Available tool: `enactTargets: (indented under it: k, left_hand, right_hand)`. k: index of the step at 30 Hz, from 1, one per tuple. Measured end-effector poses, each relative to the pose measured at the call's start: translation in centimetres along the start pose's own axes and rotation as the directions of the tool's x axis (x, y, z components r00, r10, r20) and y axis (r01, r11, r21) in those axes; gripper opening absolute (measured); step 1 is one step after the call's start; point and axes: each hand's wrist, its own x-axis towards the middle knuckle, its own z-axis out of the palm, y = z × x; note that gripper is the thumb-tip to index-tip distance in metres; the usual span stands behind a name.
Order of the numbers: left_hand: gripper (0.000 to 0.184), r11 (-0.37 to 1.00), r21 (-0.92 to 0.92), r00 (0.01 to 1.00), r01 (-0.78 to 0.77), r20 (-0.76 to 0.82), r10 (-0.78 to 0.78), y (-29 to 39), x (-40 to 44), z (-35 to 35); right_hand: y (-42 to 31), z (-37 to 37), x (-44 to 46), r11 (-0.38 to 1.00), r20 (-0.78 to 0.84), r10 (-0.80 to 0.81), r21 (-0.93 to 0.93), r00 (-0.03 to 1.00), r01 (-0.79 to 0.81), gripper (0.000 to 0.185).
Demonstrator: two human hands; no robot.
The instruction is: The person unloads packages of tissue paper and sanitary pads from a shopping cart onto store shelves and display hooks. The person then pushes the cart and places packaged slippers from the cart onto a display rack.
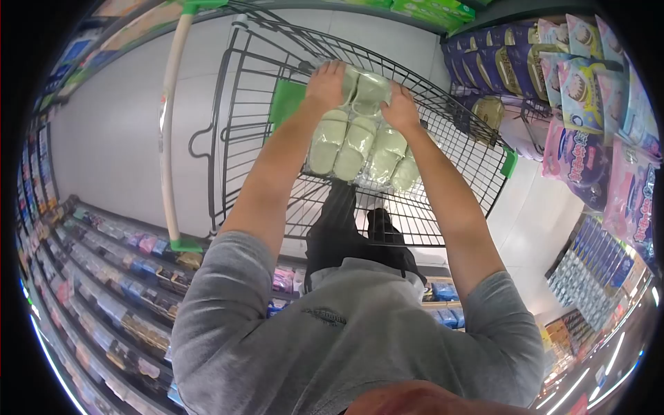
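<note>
Both hands grip a pair of pale green slippers (371, 95) in clear plastic wrap, above a wire shopping cart (510, 163). My left hand (326, 86) is closed around its left edge, fingers over the top. On the opposite edge, my right hand (401, 108) is closed too, with its fingertips partly hidden. Directly below lie more wrapped slippers (356, 149) of the same pale green, side by side in the cart. The plastic shines, and the bottom of the pile is hidden.
The cart's pale handle bar (166, 131) with green ends is on the left. Shelves of packaged goods (124, 283) line the lower left. Purple bags (498, 69) and pink packs (574, 159) are stacked at the right. Light floor tiles (114, 131) surround the cart.
</note>
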Motion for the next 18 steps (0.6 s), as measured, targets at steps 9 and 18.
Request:
enactTargets:
  k: [9, 18]
  left_hand:
    - [0.046, 0.985, -0.013, 0.971, -0.172, -0.17, 0.167, -0.8, -3.0, 3.0]
    - [0.043, 0.956, -0.184, 0.956, -0.228, -0.227, 0.184, 1.9, -10.0, -2.7]
  right_hand:
    - [-1.0, 2.7, -1.7, 0.993, -0.04, 0.056, -0.099, 0.998, -0.06, 0.05]
    - [-4.5, -4.1, -8.5, 0.982, -0.126, -0.186, -0.059, 0.974, 0.18, 0.033]
